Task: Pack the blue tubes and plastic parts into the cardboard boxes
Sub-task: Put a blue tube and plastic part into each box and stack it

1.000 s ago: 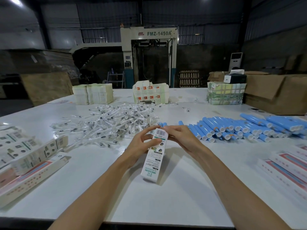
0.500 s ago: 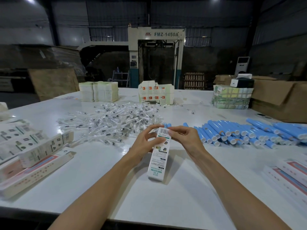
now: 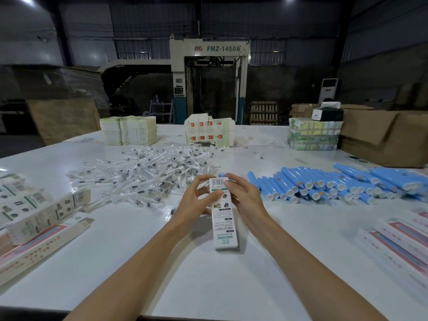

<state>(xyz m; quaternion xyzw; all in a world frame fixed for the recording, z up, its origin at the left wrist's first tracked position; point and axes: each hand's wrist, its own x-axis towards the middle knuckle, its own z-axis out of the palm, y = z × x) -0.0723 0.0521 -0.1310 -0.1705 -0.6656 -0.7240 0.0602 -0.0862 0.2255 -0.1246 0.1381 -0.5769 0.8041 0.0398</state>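
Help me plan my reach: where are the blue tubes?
Head view: the blue tubes lie on the table, right of the right hand, before the brown carton.

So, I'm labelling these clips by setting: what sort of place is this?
Probably a factory packing floor: an FMZ-1450A machine behind, blue tubes heaped on the white table, stacks of flat cartons.

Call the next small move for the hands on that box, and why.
Probably press the barcode flap to close the box. The left hand and the right hand both pinch its top end, while the blue tubes and plastic parts lie untouched behind them, so the work seems to be at that flap. Whether the box is filled does not show.
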